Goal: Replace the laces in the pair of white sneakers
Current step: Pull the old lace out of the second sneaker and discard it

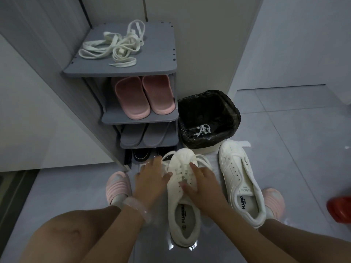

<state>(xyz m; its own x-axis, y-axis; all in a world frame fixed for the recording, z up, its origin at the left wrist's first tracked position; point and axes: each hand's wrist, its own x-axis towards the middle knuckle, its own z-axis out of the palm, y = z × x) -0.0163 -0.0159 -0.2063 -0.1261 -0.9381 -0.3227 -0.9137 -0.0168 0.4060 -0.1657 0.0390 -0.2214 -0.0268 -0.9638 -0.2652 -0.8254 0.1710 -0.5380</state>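
White sneaker (pixel 183 188) — laced (loosely) | second sneaker (pixel 241 181) — eyelets bare

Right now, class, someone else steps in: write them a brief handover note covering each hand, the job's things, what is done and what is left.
Left hand grips lace ends beside the left sneaker; right hand presses its eyelets.
Right sneaker lies laceless on the floor.
One old lace is in the bin; cream laces lie on the rack top.
Left: finish this shoe, lace the other.
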